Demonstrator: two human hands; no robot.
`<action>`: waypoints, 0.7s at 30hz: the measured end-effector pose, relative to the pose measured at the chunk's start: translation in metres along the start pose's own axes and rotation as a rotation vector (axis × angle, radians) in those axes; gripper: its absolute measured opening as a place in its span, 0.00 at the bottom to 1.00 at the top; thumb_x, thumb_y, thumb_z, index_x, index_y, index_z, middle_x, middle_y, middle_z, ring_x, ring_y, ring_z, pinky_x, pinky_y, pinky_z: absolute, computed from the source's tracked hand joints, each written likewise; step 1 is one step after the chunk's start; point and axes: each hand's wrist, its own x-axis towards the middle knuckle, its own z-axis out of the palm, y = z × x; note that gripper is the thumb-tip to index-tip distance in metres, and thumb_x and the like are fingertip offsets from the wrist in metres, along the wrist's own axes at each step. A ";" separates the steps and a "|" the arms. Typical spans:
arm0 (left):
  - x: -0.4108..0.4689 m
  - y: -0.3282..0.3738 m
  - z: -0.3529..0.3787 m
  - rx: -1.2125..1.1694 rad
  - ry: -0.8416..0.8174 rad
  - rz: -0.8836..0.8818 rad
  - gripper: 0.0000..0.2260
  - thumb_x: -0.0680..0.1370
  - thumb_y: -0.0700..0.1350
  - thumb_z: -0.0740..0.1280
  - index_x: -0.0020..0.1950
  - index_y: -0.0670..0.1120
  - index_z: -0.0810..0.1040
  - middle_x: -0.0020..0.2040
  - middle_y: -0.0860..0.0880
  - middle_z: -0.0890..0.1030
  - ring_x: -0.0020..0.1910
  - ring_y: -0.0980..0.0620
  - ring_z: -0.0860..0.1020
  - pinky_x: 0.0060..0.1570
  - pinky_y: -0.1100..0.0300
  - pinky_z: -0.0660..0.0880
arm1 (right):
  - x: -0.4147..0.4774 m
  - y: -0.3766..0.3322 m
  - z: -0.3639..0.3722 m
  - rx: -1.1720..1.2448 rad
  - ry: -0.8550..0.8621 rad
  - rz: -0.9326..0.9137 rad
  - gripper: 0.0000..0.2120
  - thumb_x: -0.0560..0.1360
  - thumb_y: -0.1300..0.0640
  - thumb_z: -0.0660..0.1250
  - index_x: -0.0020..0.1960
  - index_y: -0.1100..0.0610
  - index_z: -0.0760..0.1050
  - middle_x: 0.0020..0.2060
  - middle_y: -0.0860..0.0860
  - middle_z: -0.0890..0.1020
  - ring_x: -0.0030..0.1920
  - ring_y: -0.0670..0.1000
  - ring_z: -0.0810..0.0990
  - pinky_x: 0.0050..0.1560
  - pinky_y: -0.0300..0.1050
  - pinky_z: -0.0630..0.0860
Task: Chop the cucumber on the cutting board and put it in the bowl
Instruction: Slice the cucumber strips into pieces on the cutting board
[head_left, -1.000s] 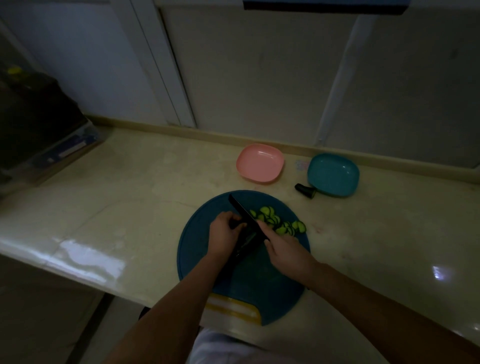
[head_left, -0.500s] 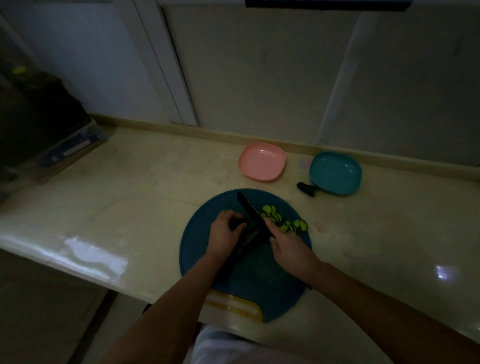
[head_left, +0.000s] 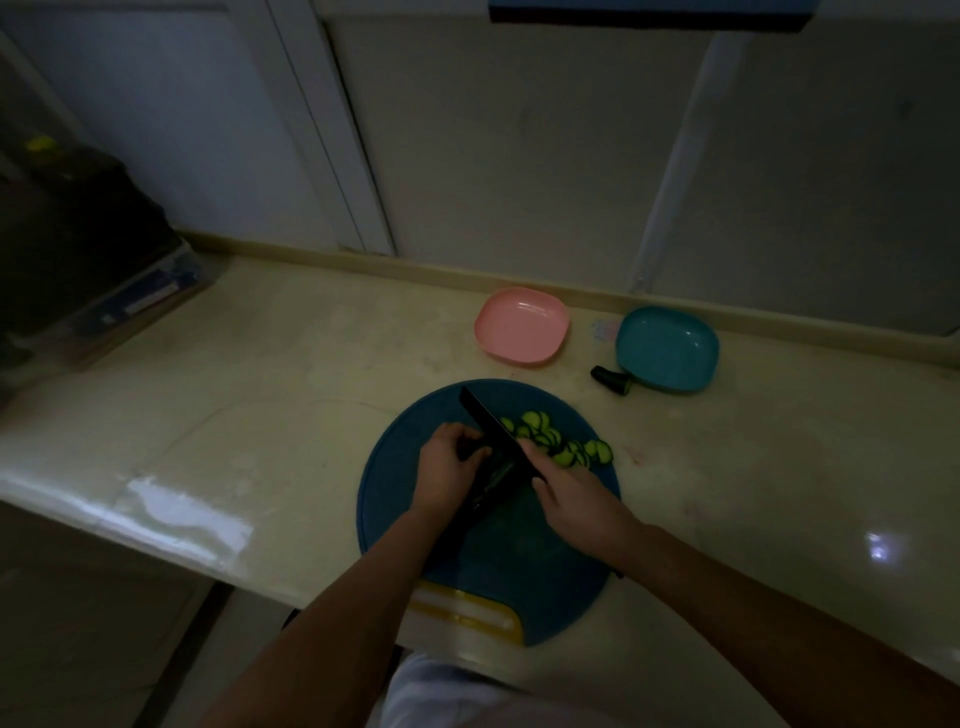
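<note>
A round blue cutting board (head_left: 524, 566) lies at the counter's front edge. My left hand (head_left: 445, 470) curls its fingers over the uncut, dark green part of the cucumber (head_left: 494, 480) on the board. My right hand (head_left: 576, 496) grips the handle of a dark knife (head_left: 491, 426). Its blade lies across the cucumber next to my left fingers. Several pale green cucumber slices (head_left: 553, 441) are piled to the right of the blade. Behind the board stand a pink bowl (head_left: 522, 327) and a teal bowl (head_left: 667, 348), both with nothing in them.
A cut-off cucumber end (head_left: 610, 380) lies on the counter beside the teal bowl. A dark box and a bag (head_left: 88, 249) fill the far left of the counter. The wall runs close behind the bowls. The light is dim.
The knife blade shifted a little to the right and back again beside my left fingers. Both hands stay in the same spot on the board.
</note>
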 end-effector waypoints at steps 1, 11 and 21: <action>0.000 0.000 0.000 -0.002 0.000 -0.004 0.07 0.72 0.39 0.72 0.49 0.41 0.78 0.46 0.49 0.76 0.45 0.55 0.74 0.41 0.72 0.65 | 0.001 0.000 0.000 -0.007 -0.001 -0.004 0.25 0.81 0.58 0.53 0.76 0.50 0.51 0.37 0.58 0.77 0.33 0.54 0.75 0.34 0.47 0.72; 0.000 -0.001 0.000 -0.043 0.000 -0.028 0.07 0.72 0.39 0.71 0.48 0.43 0.77 0.44 0.51 0.75 0.44 0.56 0.74 0.38 0.78 0.66 | 0.014 0.000 -0.005 -0.055 -0.054 -0.042 0.25 0.81 0.58 0.54 0.76 0.50 0.52 0.35 0.55 0.76 0.32 0.51 0.73 0.34 0.44 0.71; -0.001 -0.001 0.001 -0.075 0.011 -0.037 0.07 0.72 0.39 0.72 0.46 0.45 0.76 0.45 0.50 0.77 0.45 0.56 0.75 0.41 0.74 0.66 | 0.013 0.003 0.003 -0.074 -0.014 -0.008 0.26 0.81 0.58 0.53 0.76 0.50 0.50 0.29 0.49 0.69 0.28 0.46 0.67 0.29 0.42 0.66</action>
